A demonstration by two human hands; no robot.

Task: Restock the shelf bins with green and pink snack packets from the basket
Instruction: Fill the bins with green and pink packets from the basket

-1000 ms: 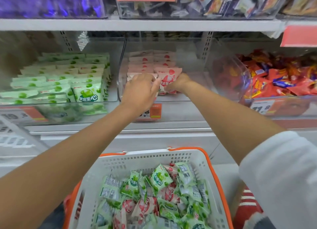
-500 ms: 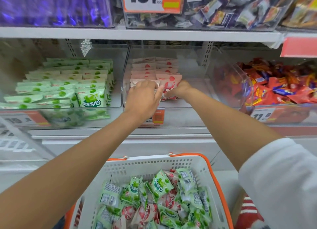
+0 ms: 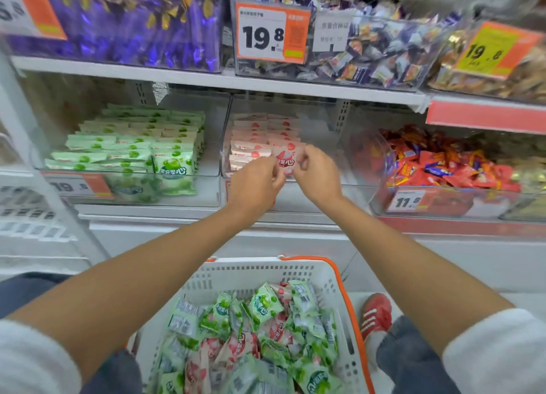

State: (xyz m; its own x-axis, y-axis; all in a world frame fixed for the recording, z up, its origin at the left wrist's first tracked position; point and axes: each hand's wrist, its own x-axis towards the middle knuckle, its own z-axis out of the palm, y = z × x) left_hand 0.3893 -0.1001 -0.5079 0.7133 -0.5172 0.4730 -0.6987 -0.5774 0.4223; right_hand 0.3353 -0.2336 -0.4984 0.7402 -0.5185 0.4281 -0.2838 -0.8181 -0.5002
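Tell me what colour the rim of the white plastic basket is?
Orange. The white plastic basket's rim shows best in the head view.

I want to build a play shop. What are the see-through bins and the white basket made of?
The bins look like hard clear plastic: glossy, with packets showing through the walls. The basket looks like moulded white plastic, matte, with rows of holes and an orange rim.

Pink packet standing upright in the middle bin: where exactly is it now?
Head view, centre: the upright pink packet stands at the front of the middle clear bin, between the left hand and right hand, which both touch its edges.
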